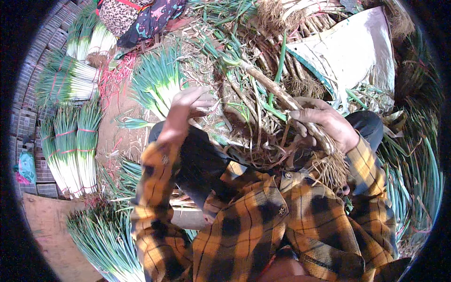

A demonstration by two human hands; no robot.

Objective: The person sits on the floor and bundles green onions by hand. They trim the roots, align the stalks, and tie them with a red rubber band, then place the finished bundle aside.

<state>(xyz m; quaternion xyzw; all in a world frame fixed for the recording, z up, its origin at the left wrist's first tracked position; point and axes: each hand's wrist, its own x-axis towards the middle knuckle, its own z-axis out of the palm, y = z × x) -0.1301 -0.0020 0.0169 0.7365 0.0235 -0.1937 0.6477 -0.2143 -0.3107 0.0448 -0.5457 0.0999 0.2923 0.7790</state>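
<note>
An unpeeled green onion stalk with dirty outer skin lies in my right hand, whose fingers curl around its lower part. Its brown roots hang over my plaid shirt, and the stalk slants up to the left. Raised and somewhat blurred, my left hand is beside the white ends of a loose pile of cleaned green onions. Whether its fingers hold anything is unclear. Stripped leaves and skins litter the ground between my knees.
Tied bundles of clean green onions stand at the left on grey crates. Red ties lie near them. Uncleaned onions and a white woven sack are at the upper right. Another person's patterned clothing shows at the top left.
</note>
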